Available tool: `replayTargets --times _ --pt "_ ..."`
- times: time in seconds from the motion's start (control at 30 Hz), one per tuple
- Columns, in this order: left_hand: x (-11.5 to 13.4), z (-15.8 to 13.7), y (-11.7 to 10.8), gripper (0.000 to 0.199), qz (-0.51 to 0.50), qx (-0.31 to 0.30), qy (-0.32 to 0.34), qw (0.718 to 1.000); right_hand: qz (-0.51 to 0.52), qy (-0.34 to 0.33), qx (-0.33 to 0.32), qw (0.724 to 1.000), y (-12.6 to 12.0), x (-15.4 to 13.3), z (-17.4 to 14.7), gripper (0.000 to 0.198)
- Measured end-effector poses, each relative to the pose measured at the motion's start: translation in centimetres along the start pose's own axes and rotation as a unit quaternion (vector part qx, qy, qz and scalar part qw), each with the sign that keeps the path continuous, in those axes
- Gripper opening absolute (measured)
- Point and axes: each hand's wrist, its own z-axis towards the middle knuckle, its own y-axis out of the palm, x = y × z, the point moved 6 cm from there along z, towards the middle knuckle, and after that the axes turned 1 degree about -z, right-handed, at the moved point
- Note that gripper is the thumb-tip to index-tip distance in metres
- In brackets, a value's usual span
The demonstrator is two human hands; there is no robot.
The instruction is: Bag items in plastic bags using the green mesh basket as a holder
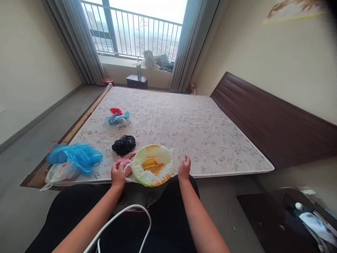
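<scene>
Bag-lined bin, left hand, right hand flanking (mattress beyond)

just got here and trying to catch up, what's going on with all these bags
Someone seated at the mattress has an orange-printed bag between their hands, its mouth spread wide and round. The left hand seems to pinch its handle; the right hand is at the opposite side, its grip unclear. A black bag, pink cloth and blue bag lie on the left.
</scene>
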Motion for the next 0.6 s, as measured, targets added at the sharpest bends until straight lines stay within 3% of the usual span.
replayTargets --times 0.03,0.1,0.17,0.2,0.3,0.4,0.47,0.53,0.6 --pt "1.3 -0.7 -1.0 0.04 0.003 0.034 0.036 0.999 -0.009 -0.055 0.002 0.998 -0.4 -1.3 -0.5 0.059" --pt "4.4 -3.0 -1.9 0.042 0.011 0.065 0.169 0.983 -0.029 -0.16 -0.033 0.986 -0.2 -3.5 -1.9 0.057" --pt "6.7 -5.7 -1.0 0.046 0.029 0.028 0.286 0.957 -0.032 -0.213 -0.104 0.971 1.0 -4.6 -3.3 0.057" --pt "7.2 -6.6 0.0 0.049 0.04 -0.004 0.311 0.95 -0.019 -0.206 -0.142 0.968 1.8 -4.5 -3.8 0.058" --pt "6.1 -7.0 3.2 0.063 0.058 -0.072 0.258 0.962 0.083 -0.069 -0.256 0.961 4.2 -2.5 -4.3 0.065" --pt "3.8 -5.0 5.3 0.069 0.002 -0.101 0.148 0.984 0.179 0.083 -0.348 0.917 5.7 -0.4 -4.2 0.074" --pt "2.8 -3.6 5.9 0.068 -0.085 -0.12 0.095 0.985 0.226 0.111 -0.328 0.91 5.3 0.0 -3.6 0.071" --pt "2.0 -2.7 6.3 0.066 -0.153 -0.154 0.056 0.975 0.272 0.102 -0.266 0.919 4.3 -0.1 -3.1 0.066" --pt "1.3 -2.6 6.7 0.061 -0.159 -0.203 0.033 0.966 0.289 0.102 -0.259 0.916 4.3 -0.2 -3.6 0.066"
